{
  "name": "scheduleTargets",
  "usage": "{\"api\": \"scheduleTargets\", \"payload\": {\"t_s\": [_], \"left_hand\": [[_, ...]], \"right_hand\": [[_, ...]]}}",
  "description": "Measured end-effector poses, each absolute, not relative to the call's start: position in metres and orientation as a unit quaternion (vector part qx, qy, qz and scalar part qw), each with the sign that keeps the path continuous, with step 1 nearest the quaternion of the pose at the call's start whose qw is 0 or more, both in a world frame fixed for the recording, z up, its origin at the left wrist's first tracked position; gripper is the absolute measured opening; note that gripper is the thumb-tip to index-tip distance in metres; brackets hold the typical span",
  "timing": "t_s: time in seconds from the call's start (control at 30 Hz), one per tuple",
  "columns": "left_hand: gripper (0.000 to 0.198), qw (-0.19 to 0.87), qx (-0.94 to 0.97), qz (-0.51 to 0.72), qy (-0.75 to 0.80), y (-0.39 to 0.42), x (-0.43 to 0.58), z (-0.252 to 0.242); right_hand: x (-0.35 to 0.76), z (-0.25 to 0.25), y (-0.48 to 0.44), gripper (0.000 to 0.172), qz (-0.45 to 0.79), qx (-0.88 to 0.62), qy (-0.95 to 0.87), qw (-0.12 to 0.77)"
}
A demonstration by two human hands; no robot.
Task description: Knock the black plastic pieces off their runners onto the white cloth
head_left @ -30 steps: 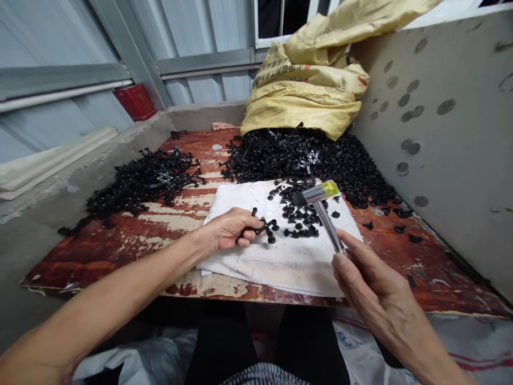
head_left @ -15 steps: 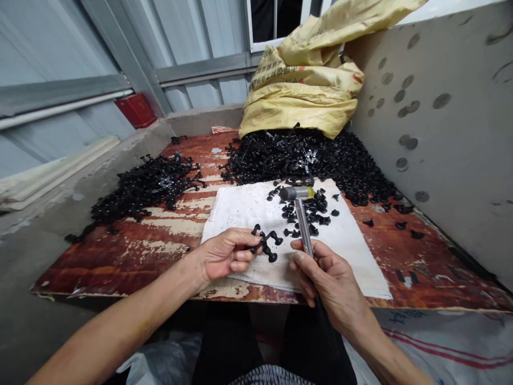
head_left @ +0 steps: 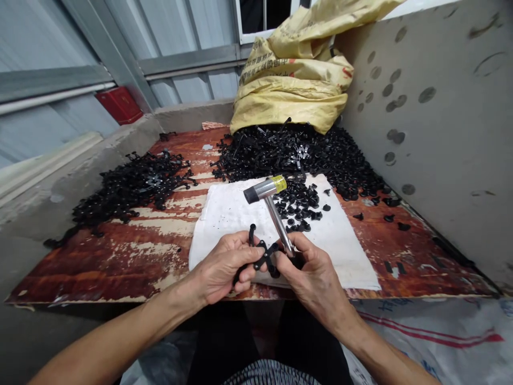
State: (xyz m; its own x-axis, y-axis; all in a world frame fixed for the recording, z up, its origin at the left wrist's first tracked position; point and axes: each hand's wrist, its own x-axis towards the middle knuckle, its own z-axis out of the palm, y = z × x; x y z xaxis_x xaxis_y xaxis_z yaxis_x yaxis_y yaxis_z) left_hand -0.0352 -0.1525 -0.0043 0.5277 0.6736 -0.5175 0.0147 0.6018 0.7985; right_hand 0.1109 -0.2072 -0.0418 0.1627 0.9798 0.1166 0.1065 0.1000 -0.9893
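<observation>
Where the two hands meet at the near edge of the white cloth [head_left: 228,211], a black plastic branched piece [head_left: 263,256] with knobbed ends sits just above the cloth, pinched between the thumb and fingers of the left hand [head_left: 222,267]. The right hand [head_left: 310,272] is closed around the lower end of a small hammer [head_left: 276,216], and its fingertips also touch the right side of the branched piece. The hammer's metal handle slants up and to the left, and its head, black at one end and yellow at the other, hangs over the middle of the cloth. Just beyond the head, a scatter of loose black bits [head_left: 298,206] lies on the cloth. The cloth is spread on a worn red wooden board [head_left: 120,251]. A large heap of black parts [head_left: 288,152] lies behind the cloth, against a yellow sack [head_left: 296,80]. A second, spikier heap [head_left: 132,184] lies well to the left. A grey spotted panel [head_left: 433,133] stands along the right side.
</observation>
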Motion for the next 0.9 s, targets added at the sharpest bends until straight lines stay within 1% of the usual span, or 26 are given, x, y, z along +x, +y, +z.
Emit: {"api": "scheduleTargets", "payload": {"t_s": [0.17, 0.4, 0.6, 0.73, 0.9], "left_hand": [[0.041, 0.775, 0.414, 0.211, 0.428, -0.157, -0.038, -0.008], [0.037, 0.767, 0.441, 0.210, 0.416, -0.160, -0.045, -0.012], [0.037, 0.797, 0.385, 0.189, 0.426, -0.157, -0.047, -0.009], [0.039, 0.817, 0.336, 0.170, 0.437, -0.150, -0.049, -0.011], [0.038, 0.818, 0.324, 0.176, 0.442, -0.145, -0.055, -0.016]], "right_hand": [[0.111, -0.043, -0.211, 0.009, 0.405, -0.543, -0.517, 0.523], [0.108, -0.049, -0.210, 0.006, 0.401, -0.571, -0.505, 0.508], [0.112, -0.045, -0.209, 0.010, 0.429, -0.577, -0.479, 0.504], [0.116, -0.047, -0.208, 0.018, 0.468, -0.577, -0.454, 0.492], [0.127, -0.052, -0.221, 0.036, 0.501, -0.560, -0.458, 0.475]]}}
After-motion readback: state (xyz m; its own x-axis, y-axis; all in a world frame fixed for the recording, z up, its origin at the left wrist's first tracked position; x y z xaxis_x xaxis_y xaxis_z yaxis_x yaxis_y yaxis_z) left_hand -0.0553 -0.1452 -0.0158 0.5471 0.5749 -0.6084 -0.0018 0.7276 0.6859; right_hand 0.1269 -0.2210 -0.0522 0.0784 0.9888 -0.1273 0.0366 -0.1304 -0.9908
